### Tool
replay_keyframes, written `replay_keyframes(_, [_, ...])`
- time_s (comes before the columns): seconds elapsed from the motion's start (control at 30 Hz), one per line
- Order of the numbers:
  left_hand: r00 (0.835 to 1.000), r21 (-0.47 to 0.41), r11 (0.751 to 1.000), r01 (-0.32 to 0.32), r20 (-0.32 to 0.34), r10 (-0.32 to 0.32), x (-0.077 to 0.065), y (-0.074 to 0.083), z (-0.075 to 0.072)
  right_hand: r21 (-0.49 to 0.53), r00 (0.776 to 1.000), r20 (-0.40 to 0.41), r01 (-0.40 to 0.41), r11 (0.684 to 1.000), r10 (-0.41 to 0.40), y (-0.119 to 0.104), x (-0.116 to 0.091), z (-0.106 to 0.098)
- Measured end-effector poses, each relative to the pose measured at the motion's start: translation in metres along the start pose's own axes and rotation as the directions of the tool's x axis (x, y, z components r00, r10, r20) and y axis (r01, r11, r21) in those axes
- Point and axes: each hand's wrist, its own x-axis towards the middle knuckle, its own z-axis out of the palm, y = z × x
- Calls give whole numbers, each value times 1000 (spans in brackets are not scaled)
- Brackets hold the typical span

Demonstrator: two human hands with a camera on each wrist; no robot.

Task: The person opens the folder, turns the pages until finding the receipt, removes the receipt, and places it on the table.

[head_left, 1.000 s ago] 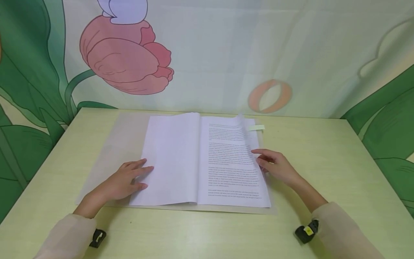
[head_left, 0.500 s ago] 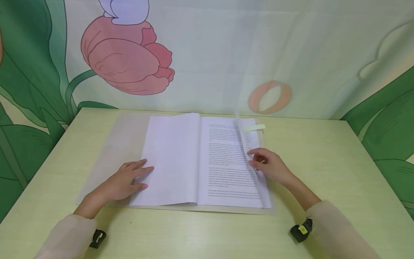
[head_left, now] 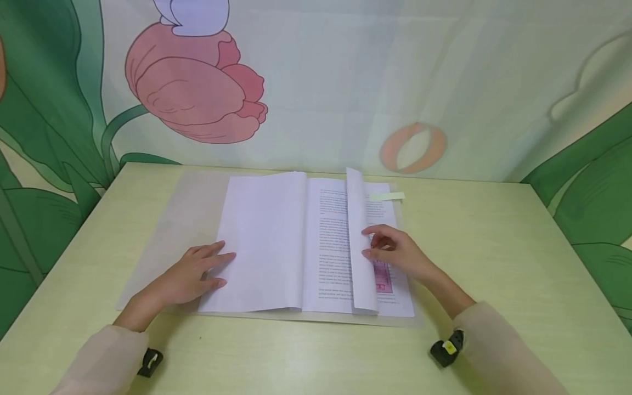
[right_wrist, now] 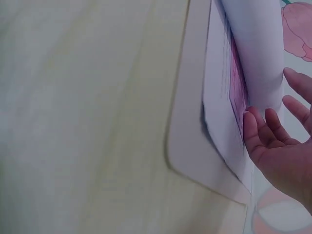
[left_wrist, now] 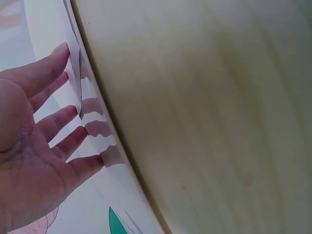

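Observation:
An open sheaf of printed pages lies in a translucent cover (head_left: 170, 230). On its left side, my left hand (head_left: 190, 277) rests with spread fingers at the edge of a blank page (head_left: 261, 241). In the left wrist view, the fingertips of that hand (left_wrist: 39, 126) meet the paper edge. My right hand (head_left: 397, 252) touches the back of a lifted page (head_left: 359, 247) with thumb and index fingertips, the other fingers loosely bent. This page curls over to the left. Behind it shows a pink printed patch (head_left: 382, 277), also seen beside my right hand (right_wrist: 285, 141).
A pale green paper tab (head_left: 389, 196) sticks out at the upper right of the pages. The light wooden table (head_left: 494, 247) extends to both sides. A curtain (head_left: 321, 82) with printed flowers and leaves hangs along its far edge.
My right hand has moved left, and the page's right edge has lifted and curled over leftward. The pink patch below has come into view. The left hand has stayed put.

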Motion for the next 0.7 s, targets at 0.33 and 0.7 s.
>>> replay_keyframes(0.33, [1000, 2, 1000, 1, 4, -1, 0, 2, -1, 7, 999, 30, 45, 999, -46, -8, 8, 14])
replay_keyframes(0.7, [1000, 7, 1000, -6, 2, 6, 0, 2, -2, -36, 998, 42, 44, 998, -42, -14, 15, 32])
